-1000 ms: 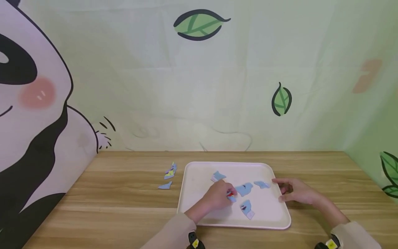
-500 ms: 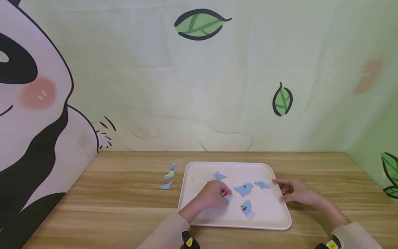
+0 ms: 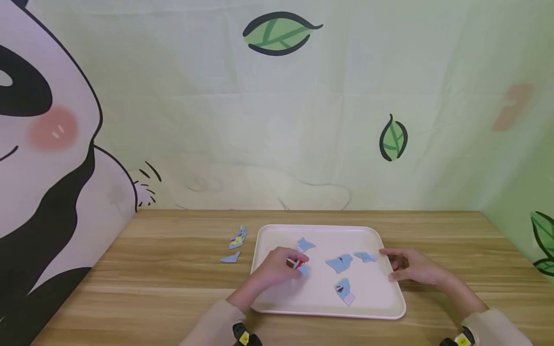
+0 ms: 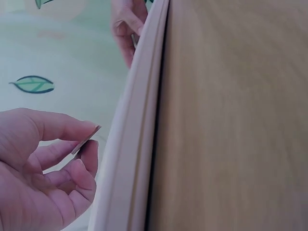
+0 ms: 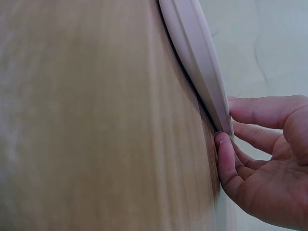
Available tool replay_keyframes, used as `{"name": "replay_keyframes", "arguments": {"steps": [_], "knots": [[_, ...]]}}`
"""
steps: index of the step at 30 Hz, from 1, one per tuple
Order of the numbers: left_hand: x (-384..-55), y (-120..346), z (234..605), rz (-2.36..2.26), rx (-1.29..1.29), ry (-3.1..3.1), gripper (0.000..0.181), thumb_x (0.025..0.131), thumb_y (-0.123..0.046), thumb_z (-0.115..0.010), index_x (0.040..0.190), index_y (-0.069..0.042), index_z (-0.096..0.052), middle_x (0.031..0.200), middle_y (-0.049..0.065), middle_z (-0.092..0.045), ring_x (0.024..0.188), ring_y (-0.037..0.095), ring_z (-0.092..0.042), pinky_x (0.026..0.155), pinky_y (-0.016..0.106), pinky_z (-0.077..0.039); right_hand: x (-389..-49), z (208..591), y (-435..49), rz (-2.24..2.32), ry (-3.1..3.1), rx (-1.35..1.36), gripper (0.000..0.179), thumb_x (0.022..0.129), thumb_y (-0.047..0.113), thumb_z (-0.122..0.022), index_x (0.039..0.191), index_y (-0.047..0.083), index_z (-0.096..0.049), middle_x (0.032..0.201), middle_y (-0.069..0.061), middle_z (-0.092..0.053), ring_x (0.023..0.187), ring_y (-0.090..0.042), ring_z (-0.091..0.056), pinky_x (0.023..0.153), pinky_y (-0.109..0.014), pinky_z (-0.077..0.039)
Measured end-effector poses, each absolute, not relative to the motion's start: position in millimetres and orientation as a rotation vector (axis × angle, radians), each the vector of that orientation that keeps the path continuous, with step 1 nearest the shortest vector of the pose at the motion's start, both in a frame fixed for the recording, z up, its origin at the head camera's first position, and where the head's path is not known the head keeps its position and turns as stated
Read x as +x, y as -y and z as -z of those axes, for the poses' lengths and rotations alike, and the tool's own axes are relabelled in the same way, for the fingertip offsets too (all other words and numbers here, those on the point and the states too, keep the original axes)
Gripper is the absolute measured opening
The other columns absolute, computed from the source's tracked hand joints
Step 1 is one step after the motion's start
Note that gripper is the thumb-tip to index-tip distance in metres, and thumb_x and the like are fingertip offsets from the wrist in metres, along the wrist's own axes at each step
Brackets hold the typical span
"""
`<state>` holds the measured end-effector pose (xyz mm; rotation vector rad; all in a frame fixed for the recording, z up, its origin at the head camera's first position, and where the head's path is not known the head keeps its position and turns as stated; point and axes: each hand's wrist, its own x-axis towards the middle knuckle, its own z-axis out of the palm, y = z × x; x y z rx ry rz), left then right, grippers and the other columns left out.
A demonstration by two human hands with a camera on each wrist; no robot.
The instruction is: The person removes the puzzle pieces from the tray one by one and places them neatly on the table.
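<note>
My left hand (image 3: pixel 279 268) is over the left half of the white tray (image 3: pixel 372 305), pinching a puzzle piece (image 3: pixel 299 264) between thumb and fingers. The piece shows blue, red and white; its thin edge (image 4: pixel 87 138) shows in the left wrist view. My right hand (image 3: pixel 417 265) touches the tray's right rim with its fingertips (image 5: pixel 236 106). Lying on the tray are other blue puzzle pieces: one (image 3: pixel 305 244) just beyond my left hand, one (image 3: pixel 339 263) in the middle, one (image 3: pixel 365 257) near my right hand and one (image 3: pixel 345 291) nearer the front.
Left of the tray, a yellow-and-blue puzzle piece (image 3: pixel 237 238) and a small blue one (image 3: pixel 230 258) lie on the wooden table (image 3: pixel 173 269). A cloth backdrop (image 3: pixel 207 120) with a panda and leaves hangs behind the table.
My left hand has moved left across the tray with the puzzle piece, away from the piece in the middle. My right hand stays at the rim.
</note>
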<state>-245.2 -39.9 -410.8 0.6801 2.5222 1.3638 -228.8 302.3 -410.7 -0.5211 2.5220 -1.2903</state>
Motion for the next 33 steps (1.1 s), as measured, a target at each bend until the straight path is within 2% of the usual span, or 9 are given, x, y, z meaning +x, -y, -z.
{"name": "replay_keyframes", "arguments": {"steps": [5, 12, 16, 20, 33], "knots": [[-245.5, 54.3, 410.4, -1.440, 0.671, -2.505, 0.028, 0.071, 0.004, -0.067, 0.099, 0.001, -0.067, 0.093, 0.009, -0.064, 0.077, 0.017, -0.060, 0.065, 0.023, -0.050, -229.2, 411.3, -302.9, 1.288, -2.520, -0.519, 0.068, 0.073, 0.006, -0.071, 0.127, -0.019, -0.036, 0.091, -0.012, -0.053, 0.080, -0.016, -0.047, 0.064, -0.020, -0.044], [-245.8, 77.9, 410.2, -1.504, 0.581, -2.498, 0.029, 0.074, 0.001, -0.068, 0.103, 0.001, -0.065, 0.096, 0.008, -0.063, 0.086, 0.018, -0.055, 0.073, 0.028, -0.050, -230.4, 414.2, -304.9, 1.279, -2.537, -0.523, 0.068, 0.074, 0.006, -0.071, 0.127, -0.018, -0.037, 0.091, -0.011, -0.054, 0.080, -0.015, -0.047, 0.064, -0.020, -0.043], [-242.5, 94.3, 408.6, -1.548, 0.506, -2.493, 0.031, 0.074, -0.001, -0.069, 0.104, 0.000, -0.064, 0.097, 0.009, -0.062, 0.079, 0.017, -0.056, 0.065, 0.028, -0.049, -230.7, 414.8, -305.1, 1.272, -2.542, -0.531, 0.068, 0.074, 0.007, -0.071, 0.127, -0.018, -0.037, 0.091, -0.011, -0.054, 0.080, -0.015, -0.047, 0.064, -0.020, -0.043], [-239.5, 109.7, 406.8, -1.595, 0.428, -2.488, 0.031, 0.075, -0.003, -0.068, 0.106, 0.001, -0.063, 0.096, 0.009, -0.062, 0.077, 0.016, -0.056, 0.062, 0.028, -0.047, -230.6, 415.1, -305.2, 1.273, -2.539, -0.526, 0.068, 0.074, 0.007, -0.070, 0.127, -0.018, -0.037, 0.092, -0.011, -0.053, 0.081, -0.017, -0.047, 0.064, -0.020, -0.043], [-237.0, 156.6, 410.5, -1.681, 0.297, -2.458, 0.035, 0.076, -0.004, -0.067, 0.108, 0.007, -0.059, 0.095, 0.010, -0.061, 0.079, 0.013, -0.056, 0.062, 0.031, -0.048, -230.0, 413.4, -304.2, 1.293, -2.522, -0.520, 0.068, 0.074, 0.006, -0.070, 0.128, -0.018, -0.036, 0.092, -0.011, -0.053, 0.080, -0.016, -0.047, 0.064, -0.020, -0.043]]}}
